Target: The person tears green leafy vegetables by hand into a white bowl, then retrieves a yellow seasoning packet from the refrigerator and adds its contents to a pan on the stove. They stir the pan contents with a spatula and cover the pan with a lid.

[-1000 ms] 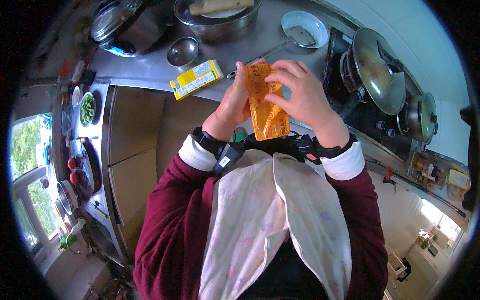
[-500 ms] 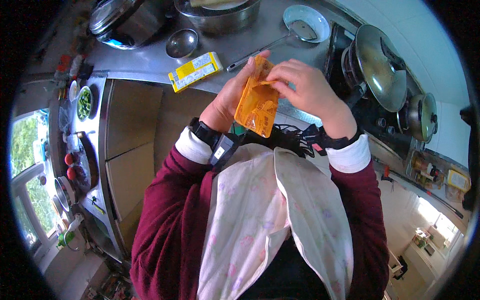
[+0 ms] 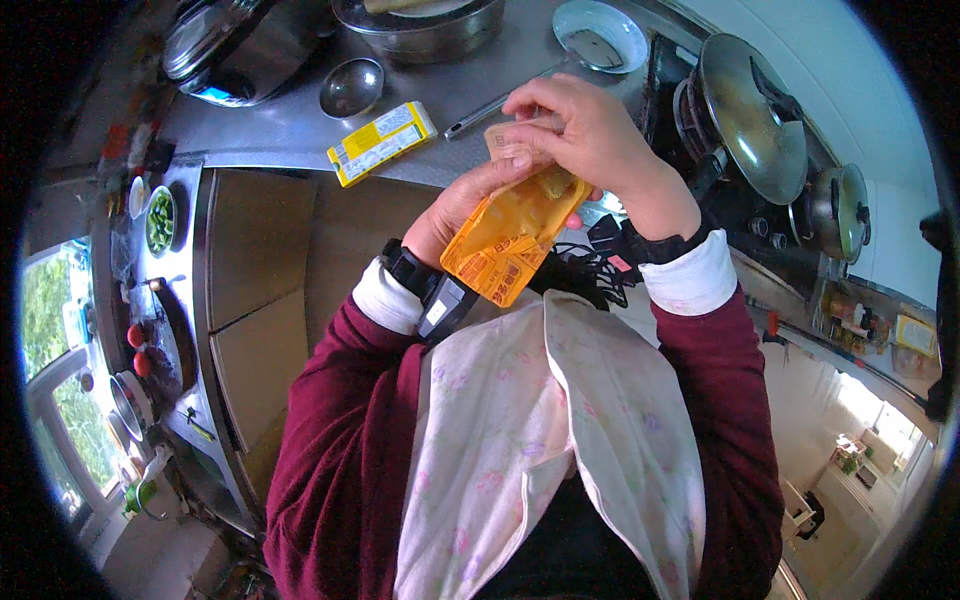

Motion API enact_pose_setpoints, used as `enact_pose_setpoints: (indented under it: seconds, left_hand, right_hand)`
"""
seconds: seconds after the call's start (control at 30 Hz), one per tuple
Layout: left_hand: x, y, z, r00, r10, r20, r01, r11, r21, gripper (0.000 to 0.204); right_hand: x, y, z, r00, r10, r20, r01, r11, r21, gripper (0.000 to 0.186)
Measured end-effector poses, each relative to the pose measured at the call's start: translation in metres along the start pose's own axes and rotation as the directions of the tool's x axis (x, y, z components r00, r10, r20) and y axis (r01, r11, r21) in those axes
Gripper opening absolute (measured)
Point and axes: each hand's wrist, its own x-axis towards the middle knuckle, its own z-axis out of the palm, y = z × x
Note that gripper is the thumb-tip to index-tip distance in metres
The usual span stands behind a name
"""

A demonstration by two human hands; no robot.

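Above the counter's near edge, an orange packet with printing is tilted in my hands, its near end pointing down toward my apron. My left hand is closed round it, thumb along the near side and fingertips showing past its right edge. Bent over its far end is my right hand, fingers closed on a flat tan piece there. Whether that piece is a flap of the packet or something from inside is partly hidden by the fingers. On the counter beyond lies a yellow box.
A long-handled utensil rests in a white bowl. Behind the box are a small metal bowl, a large steel basin and a cooker. Rightward, a lidded wok stands on the stove. Chopped greens sit at left.
My right hand has gone from pinching the packet's right side to reaching over its far end. The packet has turned, its near end shifting left and toward me. A tan piece now shows.
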Motion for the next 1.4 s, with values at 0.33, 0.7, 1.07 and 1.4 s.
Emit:
enact_pose_setpoints:
  seconds: [0.33,0.7,1.07,1.4]
  left_hand:
    - [0.004,0.003,-0.020,0.965,-0.044,0.257,0.122,0.948,-0.294,0.050]
    - [-0.091,0.022,-0.040,0.796,0.306,-0.522,-0.321,0.945,0.066,0.046]
    - [-0.153,0.017,-0.075,0.708,0.622,-0.334,-0.402,0.744,0.534,0.046]
    - [-0.281,-0.048,-0.064,0.144,0.736,-0.662,-0.575,0.607,0.549,0.033]
  right_hand:
    - [-0.042,0.022,-0.010,0.857,0.394,-0.332,-0.369,0.919,0.139,0.017]
    - [-0.022,0.025,0.046,0.859,0.465,0.216,-0.482,0.875,0.034,0.021]
    - [0.033,-0.044,0.125,0.713,0.240,0.658,-0.683,0.450,0.576,0.034]
    - [0.090,-0.121,0.223,0.573,-0.197,0.795,-0.578,0.590,0.563,0.027]
